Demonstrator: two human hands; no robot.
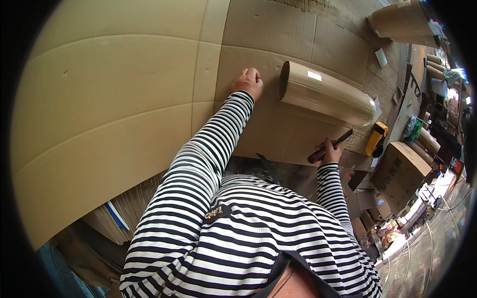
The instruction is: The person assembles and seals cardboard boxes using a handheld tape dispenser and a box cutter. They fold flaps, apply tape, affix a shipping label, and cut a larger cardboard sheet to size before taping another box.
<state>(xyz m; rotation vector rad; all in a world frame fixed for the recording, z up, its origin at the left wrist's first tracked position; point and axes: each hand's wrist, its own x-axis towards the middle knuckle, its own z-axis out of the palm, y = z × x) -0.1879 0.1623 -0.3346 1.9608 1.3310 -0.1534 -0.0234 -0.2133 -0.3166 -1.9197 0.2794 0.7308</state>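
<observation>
My left hand (249,82), its fingers curled, rests on a creased brown corrugated cardboard sheet (261,123), near the edge where a lighter cardboard sheet (130,85) meets it. Whether anything is between these fingers is hidden. In my right hand (330,152) is a utility knife (320,153) with a red and black handle, its dark blade end pointing up and right over the sheet's right part. A rolled cardboard tube (328,91) with clear tape and a white label lies on the darker sheet, between and beyond my hands.
A yellow and black tape dispenser (377,138) lies right of the tube. Beyond it stands a cardboard box (400,173). Another cardboard roll (402,20) is at the upper right. Stacked cardboard sheets (123,212) sit below the large sheet at lower left.
</observation>
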